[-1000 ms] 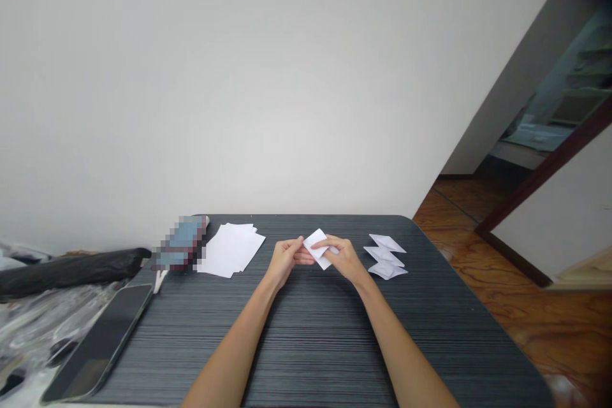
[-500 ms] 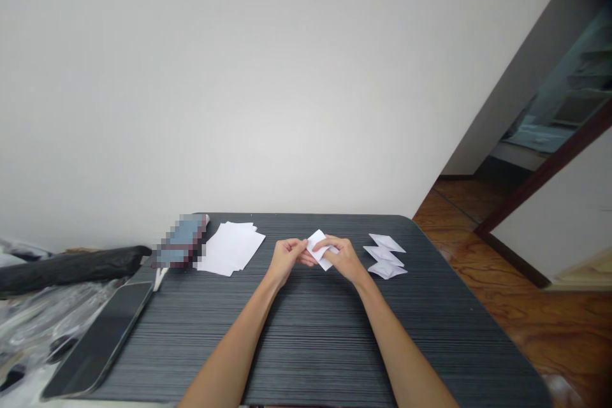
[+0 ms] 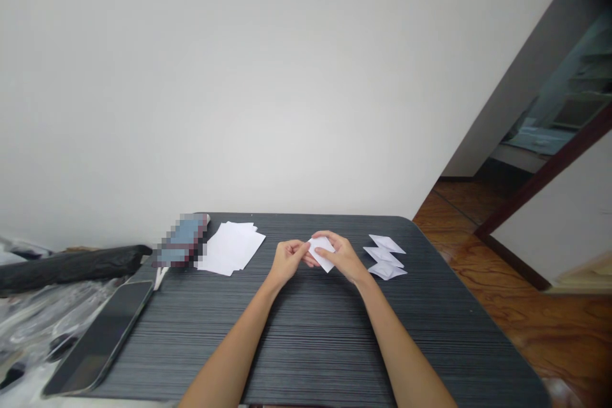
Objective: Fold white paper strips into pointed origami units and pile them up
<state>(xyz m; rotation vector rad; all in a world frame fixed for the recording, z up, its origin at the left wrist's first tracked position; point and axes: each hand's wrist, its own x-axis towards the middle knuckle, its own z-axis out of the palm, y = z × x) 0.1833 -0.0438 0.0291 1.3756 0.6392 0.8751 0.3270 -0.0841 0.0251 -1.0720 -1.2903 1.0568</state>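
Observation:
Between my two hands, above the middle of the dark table (image 3: 320, 344), is a small folded piece of white paper (image 3: 327, 261), roughly diamond-shaped. My left hand (image 3: 289, 259) pinches its left corner between thumb and fingers. On the other side, my right hand (image 3: 340, 256) grips the paper, thumb lying across the front and fingers curled over the top edge and behind. Three folded white paper pieces (image 3: 386, 256) lie in a column just right of my right hand. To the left rests a loose stack of flat white sheets (image 3: 230, 248).
A blurred-out blue and red object (image 3: 184, 241) sits at the table's back left. A dark phone-shaped slab (image 3: 102, 338) lies along the left edge. Beyond it are a black roll (image 3: 71, 269) and clear plastic wrapping (image 3: 57, 319). The white wall (image 3: 287, 89) stands behind the table.
My right fingers have shifted from the front of the paper to its top edge and back, with the thumb now across it. A raised flap now looks flat. My left hand keeps its pinch.

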